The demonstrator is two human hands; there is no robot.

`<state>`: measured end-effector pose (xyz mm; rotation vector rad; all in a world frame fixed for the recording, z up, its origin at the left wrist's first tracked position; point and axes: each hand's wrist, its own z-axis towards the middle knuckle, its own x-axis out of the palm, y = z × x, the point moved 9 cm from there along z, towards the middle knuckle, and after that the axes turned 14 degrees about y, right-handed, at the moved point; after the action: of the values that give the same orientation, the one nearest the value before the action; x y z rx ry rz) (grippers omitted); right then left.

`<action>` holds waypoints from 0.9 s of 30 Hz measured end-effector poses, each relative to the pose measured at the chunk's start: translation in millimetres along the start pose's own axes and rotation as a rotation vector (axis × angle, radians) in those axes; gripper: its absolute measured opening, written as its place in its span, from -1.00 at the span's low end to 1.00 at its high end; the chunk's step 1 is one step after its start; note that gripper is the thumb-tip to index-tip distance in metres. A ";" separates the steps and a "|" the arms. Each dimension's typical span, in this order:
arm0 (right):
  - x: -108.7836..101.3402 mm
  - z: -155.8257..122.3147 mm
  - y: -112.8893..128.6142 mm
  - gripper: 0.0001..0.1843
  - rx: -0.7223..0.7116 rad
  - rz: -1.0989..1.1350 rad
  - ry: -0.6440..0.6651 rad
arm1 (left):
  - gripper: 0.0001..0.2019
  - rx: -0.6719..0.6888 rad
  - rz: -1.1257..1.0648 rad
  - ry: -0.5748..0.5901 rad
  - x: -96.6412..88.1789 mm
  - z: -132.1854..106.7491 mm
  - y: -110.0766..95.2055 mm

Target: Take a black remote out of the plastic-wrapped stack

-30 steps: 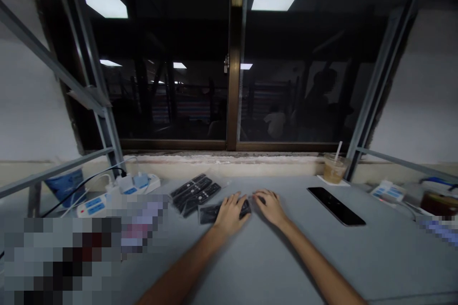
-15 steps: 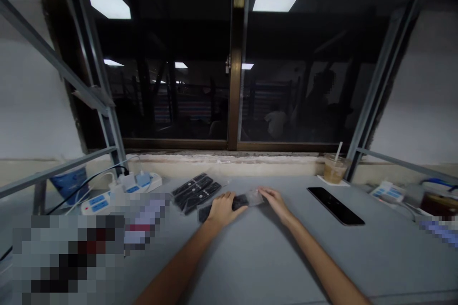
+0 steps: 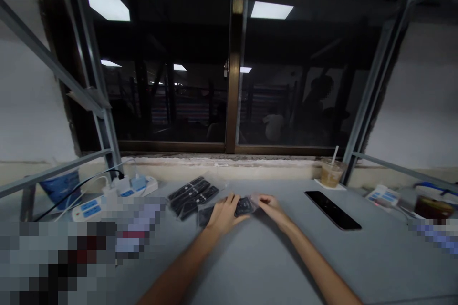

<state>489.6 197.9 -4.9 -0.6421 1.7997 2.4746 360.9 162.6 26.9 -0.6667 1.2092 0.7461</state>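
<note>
A black remote control [image 3: 244, 207] in a clear plastic bag lies on the grey table. My left hand [image 3: 224, 213] rests across it and grips it, with its thumb out to the right. At the bag's right end, my right hand [image 3: 269, 206] pinches the loose plastic [image 3: 255, 198] with its fingertips. Just left of my left hand lie several more black remote controls [image 3: 193, 195] side by side in clear wrapping. Much of the held remote is hidden beneath my left hand.
Left stand a white power strip [image 3: 89, 210] with plugs and cables and a blue bucket [image 3: 60, 190]. Right are a black phone [image 3: 332, 209], an iced drink cup [image 3: 331, 174] and another power strip [image 3: 382, 198]. A dark window [image 3: 171, 105] and metal frame posts [image 3: 375, 90] rise behind.
My right hand has come closer to my left hand, its fingers curling more. The bag's loose end, stretched out before, now looks gathered against the remote control. The view has shifted slightly.
</note>
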 end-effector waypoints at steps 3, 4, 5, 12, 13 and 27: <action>-0.7 -0.8 -3.1 -0.66 0.024 0.038 0.007 | -0.61 -0.006 0.016 -0.008 1.8 -1.3 -2.8; 0.0 -1.4 -3.1 -0.67 0.029 0.049 0.013 | -0.60 -0.012 0.016 -0.012 2.5 -1.5 -2.7; 1.0 -2.1 -2.6 -0.67 0.032 0.061 0.021 | -0.58 -0.020 0.013 -0.013 3.5 -1.6 -1.9; 9.3 -6.5 -0.5 -0.68 0.079 0.094 0.083 | -0.49 -0.004 0.001 -0.018 3.4 -2.2 0.9; 9.4 -6.8 -1.6 -0.68 0.094 0.088 0.090 | -0.50 0.018 0.006 -0.016 2.9 -2.6 -1.0; 19.0 -12.7 7.5 -0.68 0.146 0.099 0.156 | -0.57 0.091 0.027 -0.060 -9.4 -2.9 -8.6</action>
<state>474.3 179.5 -7.7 -0.7738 2.0923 2.3827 364.5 153.8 36.0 -0.5503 1.1916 0.7246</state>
